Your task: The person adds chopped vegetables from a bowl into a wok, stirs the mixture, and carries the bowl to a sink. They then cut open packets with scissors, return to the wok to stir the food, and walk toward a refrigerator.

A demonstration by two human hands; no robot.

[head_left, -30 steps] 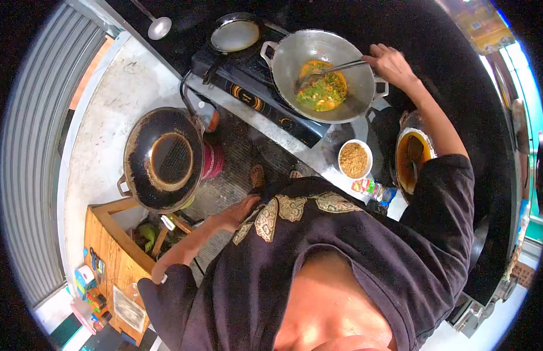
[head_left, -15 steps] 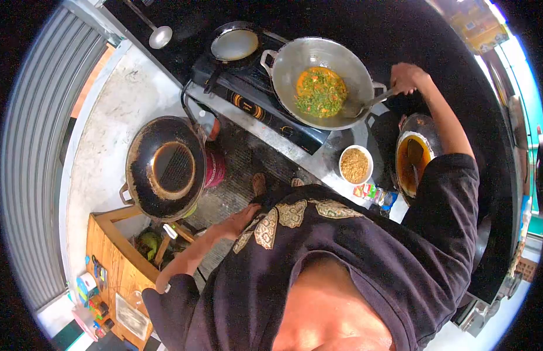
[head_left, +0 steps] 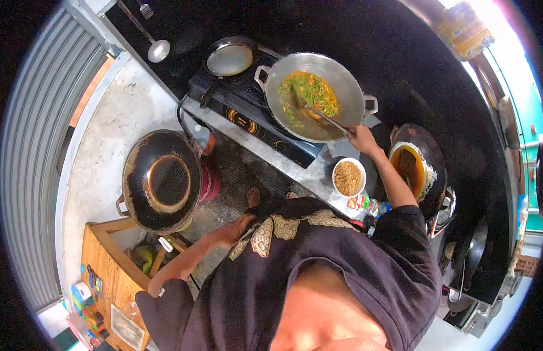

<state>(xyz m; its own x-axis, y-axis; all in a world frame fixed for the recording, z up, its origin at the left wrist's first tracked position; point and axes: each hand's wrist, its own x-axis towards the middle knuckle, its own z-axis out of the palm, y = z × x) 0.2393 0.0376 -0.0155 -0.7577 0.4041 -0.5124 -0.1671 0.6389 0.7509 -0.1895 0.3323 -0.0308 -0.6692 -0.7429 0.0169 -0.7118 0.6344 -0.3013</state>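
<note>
Spatula (head_left: 329,120) clasped in right hand (head_left: 362,140) at wok (head_left: 354,99) edge; bare metal around food (head_left: 315,95); left hand (head_left: 241,227): grip unclear.

A hand could pass over the far rim of the pale wok (head_left: 346,79), above the black surface (head_left: 394,52); at the near right rim, the right hand (head_left: 362,140) and the long-handled utensil (head_left: 330,120) block the way; the right forearm (head_left: 394,178) crosses between the white bowl (head_left: 363,182) and the dark wok (head_left: 433,152); the small pan (head_left: 229,60) crowds the left loop handle (head_left: 260,76) (a tight squeeze).
</note>
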